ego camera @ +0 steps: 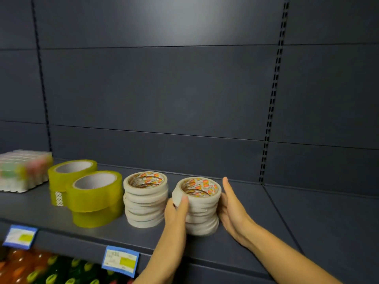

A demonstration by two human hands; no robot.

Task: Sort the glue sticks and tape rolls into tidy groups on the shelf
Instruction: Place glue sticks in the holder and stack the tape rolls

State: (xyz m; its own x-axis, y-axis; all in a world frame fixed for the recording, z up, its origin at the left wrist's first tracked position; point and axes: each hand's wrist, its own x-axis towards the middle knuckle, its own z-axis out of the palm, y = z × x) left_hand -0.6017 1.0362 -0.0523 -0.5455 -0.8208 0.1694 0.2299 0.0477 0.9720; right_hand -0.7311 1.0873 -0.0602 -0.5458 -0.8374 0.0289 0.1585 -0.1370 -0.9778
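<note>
As you steady a stack (198,210) of white tape rolls on the shelf (287,222), your left hand (176,210) grips its left side, thumb curled onto the near face, while your right hand (230,203) lies flat against the right side, fingers straight and holding nothing. The two-sided hold looks meant to square up thin rolls that sit slightly out of line and could slide apart. The stack stands near the front edge, just right of a second stack (145,199) of the same white tape, close to it but apart. Further left, the yellow rolls (96,197) stand two high in two piles, one near and one far. At the far left is a wrapped pack (22,171), too blurred to confirm as glue sticks. Like appears to sit with like, so the sorting seems well along. The core labels (200,186) show orange and white print too small to read. Two blue-edged tags (120,260) on the shelf lip carry yellow patches and blurred writing, above bottles (41,269) on the level below.
</note>
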